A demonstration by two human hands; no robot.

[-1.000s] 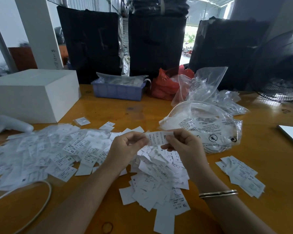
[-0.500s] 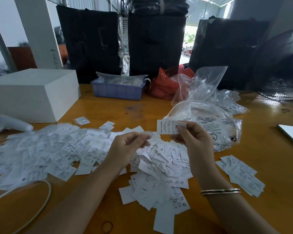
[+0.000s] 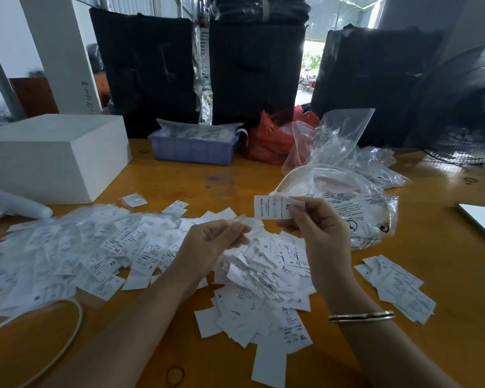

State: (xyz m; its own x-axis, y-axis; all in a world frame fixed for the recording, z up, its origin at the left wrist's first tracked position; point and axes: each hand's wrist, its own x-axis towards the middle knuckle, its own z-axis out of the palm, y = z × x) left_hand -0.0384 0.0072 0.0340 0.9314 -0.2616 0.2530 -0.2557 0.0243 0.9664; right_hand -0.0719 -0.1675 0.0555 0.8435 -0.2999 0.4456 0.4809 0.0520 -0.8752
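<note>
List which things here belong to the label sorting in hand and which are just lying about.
In the job: XL label, pinched by right hand; clear sleeve, pinched by left hand; loose label pile; sleeved labels; small label stack.
Lying about: white box; blue tray; red bag; fan; white handheld device.

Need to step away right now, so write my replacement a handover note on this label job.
The right hand pinches an XL label, held above the middle pile. The left hand pinches what looks like a clear wrapper, blurred. A large heap lies left, a small stack right. Done, it seems: only the small stack. Left: put the XL label down, then work through both piles.
</note>
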